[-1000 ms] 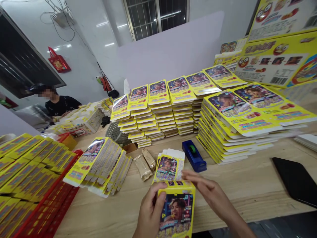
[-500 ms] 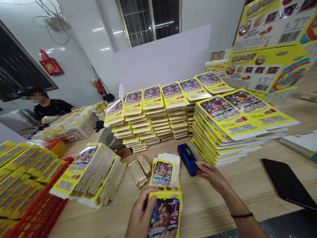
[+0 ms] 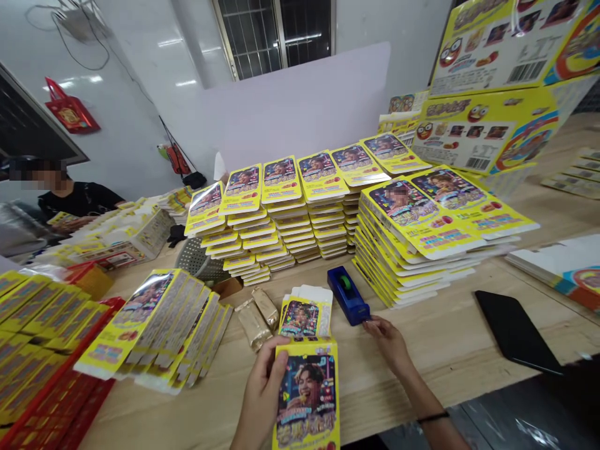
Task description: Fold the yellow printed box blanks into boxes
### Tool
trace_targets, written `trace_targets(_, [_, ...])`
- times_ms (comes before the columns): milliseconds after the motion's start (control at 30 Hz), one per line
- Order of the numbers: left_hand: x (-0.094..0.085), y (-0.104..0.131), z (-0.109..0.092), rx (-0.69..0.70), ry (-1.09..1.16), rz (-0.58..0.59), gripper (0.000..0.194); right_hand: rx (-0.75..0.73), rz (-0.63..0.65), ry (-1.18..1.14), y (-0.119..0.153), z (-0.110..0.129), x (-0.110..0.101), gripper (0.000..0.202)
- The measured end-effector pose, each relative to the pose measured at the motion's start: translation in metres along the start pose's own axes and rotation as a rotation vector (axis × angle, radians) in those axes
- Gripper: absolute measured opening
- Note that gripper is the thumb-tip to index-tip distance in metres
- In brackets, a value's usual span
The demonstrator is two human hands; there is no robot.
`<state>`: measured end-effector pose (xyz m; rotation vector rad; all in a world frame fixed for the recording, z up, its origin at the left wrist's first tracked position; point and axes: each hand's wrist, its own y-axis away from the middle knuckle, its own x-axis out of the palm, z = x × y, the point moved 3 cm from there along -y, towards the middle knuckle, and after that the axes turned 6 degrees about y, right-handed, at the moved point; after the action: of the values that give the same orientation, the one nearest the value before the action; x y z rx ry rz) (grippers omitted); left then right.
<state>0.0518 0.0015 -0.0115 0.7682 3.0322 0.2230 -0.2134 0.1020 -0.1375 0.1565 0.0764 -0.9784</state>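
My left hand is closed on the left edge of a yellow snack box with a printed picture of a person eating; the thumb lies on its front. My right hand pinches at the near end of a blue tape dispenser holding a green roll; what is between the fingertips is too small to make out. Just beyond the held box lie several more yellow boxes, overlapping. Two gold foil packets rest to their left.
Stacks of flat yellow boxes stand at the back, with another tall stack on the right. Folded boxes lean at left beside a red crate. A black tablet-like slab lies right. Another person sits far left.
The view has shifted a little, so most things appear further left. My right fingertips have drawn slightly towards me at the dispenser's end. The held box shows more of its front.
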Motion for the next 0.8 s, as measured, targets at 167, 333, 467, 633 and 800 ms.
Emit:
trace_targets(167, [-0.005,0.004,-0.006,-0.05,0.004,0.116,0.033,-0.01,0.202,-0.015,0.036,0.037,-0.009,0.049])
trace_targets(333, [0.0,0.004,-0.025,-0.082,-0.13,0.44,0.027,-0.243,0.662,0.197,0.072,0.126,-0.004,0.043])
trace_targets(467, [0.011,0.004,-0.045,-0.021,-0.248,0.585,0.024,-0.617,0.941,0.427,0.095,0.182,0.01,0.055])
trace_targets(633, [0.019,0.007,-0.063,0.051,-0.351,0.661,0.027,-0.821,0.931,0.599,0.104,0.19,0.027,0.069])
trace_targets(800, [0.021,0.012,-0.071,0.081,-0.366,0.693,0.025,-0.728,0.963,0.59,0.099,0.187,0.031,0.079])
